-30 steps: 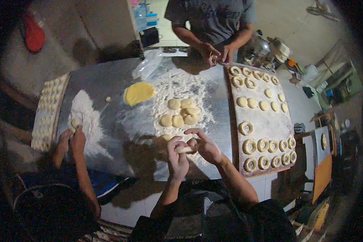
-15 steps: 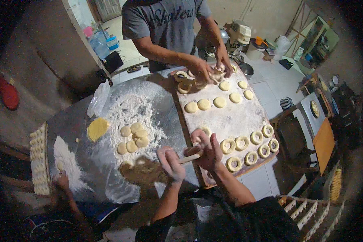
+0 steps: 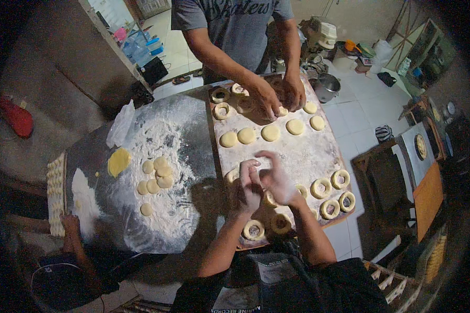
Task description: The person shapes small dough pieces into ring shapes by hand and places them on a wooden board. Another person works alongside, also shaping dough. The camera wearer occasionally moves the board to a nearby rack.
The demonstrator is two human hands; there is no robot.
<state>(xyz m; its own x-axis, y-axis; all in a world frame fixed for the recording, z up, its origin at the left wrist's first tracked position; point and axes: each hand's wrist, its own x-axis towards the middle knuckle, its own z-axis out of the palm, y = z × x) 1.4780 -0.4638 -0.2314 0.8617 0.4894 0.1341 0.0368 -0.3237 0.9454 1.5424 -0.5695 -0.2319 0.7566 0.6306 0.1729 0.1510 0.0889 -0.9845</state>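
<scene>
My left hand [image 3: 250, 185] and my right hand [image 3: 278, 180] are close together above the floured board [image 3: 313, 151]. The left fingers are bent and pressed together; what they hold, if anything, is hidden. My right hand is smeared by motion, one finger reaching toward the left hand, so its grip is unclear. Beneath and beside them lie several dough rings [image 3: 282, 223], some partly covered by my hands. Beyond, a row of flat round dough pieces [image 3: 270, 132] crosses the board. Across from me, a co-worker's hands [image 3: 282, 99] handle dough at the board's far end.
On the metal table [image 3: 193, 146], left of the board, dough rounds [image 3: 153, 186] lie in flour beside a flattened yellow dough piece [image 3: 119, 161] and a plastic bag [image 3: 121, 124]. At far left, another person's hand [image 3: 70, 224] is near a dough tray [image 3: 56, 193].
My hands have moved closer together over the board; the dough strip stretched between them is no longer visible. The view has shifted, and the co-worker's hands have moved lower on the board.
</scene>
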